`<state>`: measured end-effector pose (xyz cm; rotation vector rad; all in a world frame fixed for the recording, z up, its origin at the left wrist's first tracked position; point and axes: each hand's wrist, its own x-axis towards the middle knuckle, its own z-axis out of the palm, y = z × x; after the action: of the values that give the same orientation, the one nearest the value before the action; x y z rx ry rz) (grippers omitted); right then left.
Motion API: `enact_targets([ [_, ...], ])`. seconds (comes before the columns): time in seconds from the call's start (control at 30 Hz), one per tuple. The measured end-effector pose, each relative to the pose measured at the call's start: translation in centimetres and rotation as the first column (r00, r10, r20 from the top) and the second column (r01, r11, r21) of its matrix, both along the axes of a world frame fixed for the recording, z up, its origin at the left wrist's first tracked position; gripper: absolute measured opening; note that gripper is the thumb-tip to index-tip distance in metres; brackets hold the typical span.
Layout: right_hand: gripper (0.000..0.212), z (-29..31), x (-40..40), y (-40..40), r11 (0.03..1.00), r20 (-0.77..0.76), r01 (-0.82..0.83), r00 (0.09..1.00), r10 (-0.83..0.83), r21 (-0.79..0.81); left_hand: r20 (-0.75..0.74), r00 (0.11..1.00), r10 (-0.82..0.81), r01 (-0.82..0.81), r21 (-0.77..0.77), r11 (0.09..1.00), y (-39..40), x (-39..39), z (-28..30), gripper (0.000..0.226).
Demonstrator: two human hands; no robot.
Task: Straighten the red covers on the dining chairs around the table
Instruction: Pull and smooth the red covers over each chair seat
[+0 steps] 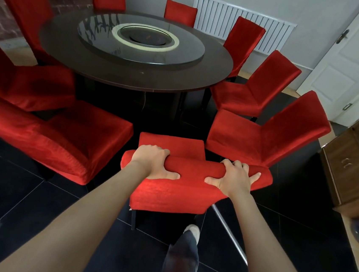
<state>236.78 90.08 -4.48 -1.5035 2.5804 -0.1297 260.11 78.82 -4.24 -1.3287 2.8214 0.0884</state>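
Both hands grip the top of the nearest chair's back through its red cover [168, 192]: left hand [155, 163] and right hand [235, 177] curl over it, thumbs facing, before the round table [60, 57].

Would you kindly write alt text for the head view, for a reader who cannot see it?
Both hands, left hand and right hand, grip the top of the nearest chair back, covered in red cloth. More red chairs ring a dark round table with a glass turntable.
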Motion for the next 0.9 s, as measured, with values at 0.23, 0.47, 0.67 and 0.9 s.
enact_targets([
  [0.23, 0.093, -0.5, 0.3, 1.5, 1.0, -0.025, -0.004, 1.0, 0.004, -0.012, 0.004, 1.0, -0.004, 0.004, -0.017, 1.0, 1.2, 0.4, -0.4, 0.094],
  [0.47, 0.09, -0.1, -0.8, -0.6, 0.999, -0.025, -0.04, 0.999, 0.04, -0.013, 0.008, 1.0, 0.029, -0.029, -0.042, 0.999, 0.0, -0.6, -0.1, 0.091],
  [0.67, 0.094, 0.0, -3.5, -3.2, 0.999, -0.033, -0.05, 0.998, 0.05, -0.008, 0.012, 0.999, 0.038, -0.037, -0.068, 0.997, -1.9, -3.2, 0.1, 0.087],
  [0.9, 0.098, -0.4, -4.5, -4.7, 0.995, -0.057, -0.093, 0.994, 0.092, -0.019, 0.011, 0.997, 0.076, -0.075, -0.059, 0.995, -3.2, -3.9, 0.0, 0.089],
])
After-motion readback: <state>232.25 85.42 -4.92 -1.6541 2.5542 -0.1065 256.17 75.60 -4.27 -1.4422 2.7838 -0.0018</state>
